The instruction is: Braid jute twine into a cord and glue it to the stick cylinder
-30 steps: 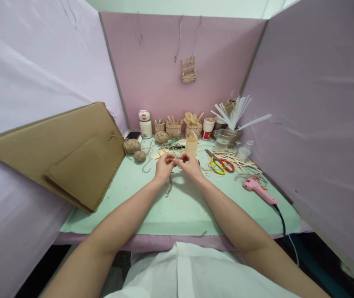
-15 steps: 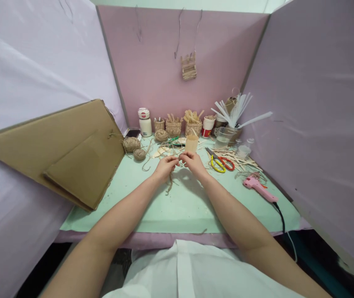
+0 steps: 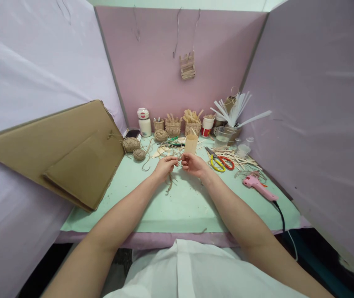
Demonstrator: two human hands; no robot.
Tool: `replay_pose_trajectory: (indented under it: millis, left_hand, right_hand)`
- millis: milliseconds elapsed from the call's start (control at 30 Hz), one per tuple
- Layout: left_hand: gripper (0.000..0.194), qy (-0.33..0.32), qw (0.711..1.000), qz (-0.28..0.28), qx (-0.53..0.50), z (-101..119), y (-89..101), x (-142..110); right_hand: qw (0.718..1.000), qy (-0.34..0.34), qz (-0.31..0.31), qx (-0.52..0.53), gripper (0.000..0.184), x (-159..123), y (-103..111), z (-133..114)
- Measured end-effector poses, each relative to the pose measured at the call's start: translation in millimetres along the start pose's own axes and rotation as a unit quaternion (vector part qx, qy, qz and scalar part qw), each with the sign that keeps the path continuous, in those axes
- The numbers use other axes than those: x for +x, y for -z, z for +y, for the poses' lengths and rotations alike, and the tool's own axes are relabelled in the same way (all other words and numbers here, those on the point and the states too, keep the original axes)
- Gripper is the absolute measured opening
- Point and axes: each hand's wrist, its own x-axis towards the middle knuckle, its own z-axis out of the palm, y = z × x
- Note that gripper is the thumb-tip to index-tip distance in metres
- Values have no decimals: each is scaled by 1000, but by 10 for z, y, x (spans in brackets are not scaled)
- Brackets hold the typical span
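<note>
Turning inward since earlier, the right hand (image 3: pixel 193 164) seemingly regrips near the left hand (image 3: pixel 165 166) (can't tell their hold), behind the front edge of the worktop (image 3: pixel 171 213).

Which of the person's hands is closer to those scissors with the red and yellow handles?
The right. The right hand is just to the left of the scissors; the left hand is farther off on that same side, beyond the right hand.

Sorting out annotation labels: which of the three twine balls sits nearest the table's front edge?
The small twine ball. It lies just in front of the leftmost ball; the third ball sits farthest back.
</note>
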Motion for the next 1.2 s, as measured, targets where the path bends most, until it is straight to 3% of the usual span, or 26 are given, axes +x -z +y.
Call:
replay_pose_trajectory:
  millis: [233,400,600,800,1033,1133,1200]
  left_hand:
    - [28,-54,996,10,74,-20,20,13]
    - [30,-98,990,-8,99,-56,35,41]
    - [28,-117,985,-27,121,-81,40,48]
    - [32,-97,982,-45,157,-35,9,-13]
    - [32,-81,982,-59,160,-25,-31,-51]
    - [32,-97,986,-30,133,-49,-16,-18]
    - [31,-104,988,9,113,-67,6,17]
  right_hand:
    - [1000,7,17,-21,16,28,8,14]
    - [998,2,30,-54,33,40,54,-20]
    - [984,81,-36,-152,29,15,68,17]
    - [964,184,92,-168,32,78,110,60]
    - [971,157,115,-138,29,128,192,48]
    - [961,85,112,-238,34,117,194,62]
    - [931,105,120,-328,39,105,175,76]
